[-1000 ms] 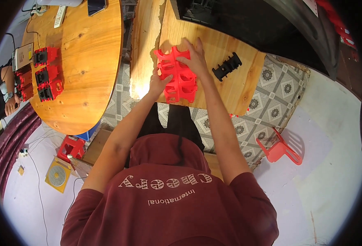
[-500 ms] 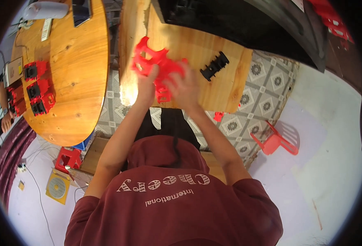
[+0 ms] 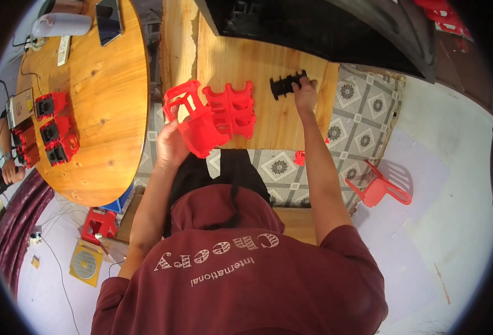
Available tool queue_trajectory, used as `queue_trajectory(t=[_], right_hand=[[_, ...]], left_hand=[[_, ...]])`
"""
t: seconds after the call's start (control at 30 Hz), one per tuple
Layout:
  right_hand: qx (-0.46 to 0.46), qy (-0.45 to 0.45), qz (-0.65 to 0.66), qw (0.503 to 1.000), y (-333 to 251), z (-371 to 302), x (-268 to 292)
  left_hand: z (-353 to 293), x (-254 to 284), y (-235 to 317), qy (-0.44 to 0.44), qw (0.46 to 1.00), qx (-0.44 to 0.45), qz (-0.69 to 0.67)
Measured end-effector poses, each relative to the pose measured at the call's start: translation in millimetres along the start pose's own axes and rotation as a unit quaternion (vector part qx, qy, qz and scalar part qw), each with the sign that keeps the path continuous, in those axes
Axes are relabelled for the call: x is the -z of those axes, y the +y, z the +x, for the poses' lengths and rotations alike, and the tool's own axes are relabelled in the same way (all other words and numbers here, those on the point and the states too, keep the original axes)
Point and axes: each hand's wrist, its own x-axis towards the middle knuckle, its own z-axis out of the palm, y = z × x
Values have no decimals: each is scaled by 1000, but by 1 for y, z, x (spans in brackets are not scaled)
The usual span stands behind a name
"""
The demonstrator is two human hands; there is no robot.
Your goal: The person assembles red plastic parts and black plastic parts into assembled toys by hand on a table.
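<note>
My left hand [image 3: 171, 146] is closed on the near left side of a red plastic frame [image 3: 202, 132], which is tilted above the wooden table. Beside it lies a red plastic rack [image 3: 232, 110] with scalloped cutouts along its edges. From this angle I cannot tell whether frame and rack touch. Farther right, my right hand [image 3: 305, 96] grips the right end of a black plastic piece [image 3: 283, 86] with short prongs along its sides. The fingertips curl over the black piece and are partly hidden.
A large black screen [image 3: 313, 25] crosses the table's far side. On the round table [image 3: 104, 111] at left stand several red-and-black assemblies [image 3: 51, 132]; another person's hand [image 3: 13, 172] is near them. A red chair [image 3: 377, 190] and small red piece [image 3: 299, 158] are at right.
My right hand has left the red parts and moved right onto the black piece, which is turned slightly. My left hand has shifted left and nearer with the red frame.
</note>
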Motion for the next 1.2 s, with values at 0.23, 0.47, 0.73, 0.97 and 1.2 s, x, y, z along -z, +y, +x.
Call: queue_trajectory(t=[0.23, 0.47, 0.73, 0.97, 1.2], right_hand=[[-170, -250, 760, 576, -176, -51, 176], [-24, -408, 682, 607, -282, -99, 215], [341, -13, 333, 879, -356, -118, 306], [517, -141, 226, 813, -372, -129, 289], [539, -1, 220, 813, -369, -139, 287]], left_hand=[[-24, 6, 32, 13, 985, -76, 156], [-68, -23, 62, -118, 991, -62, -21], [-101, -5, 108, -125, 986, -111, -23], [-120, -8, 123, -138, 983, -121, -30], [-117, -11, 131, -124, 980, -151, -49]])
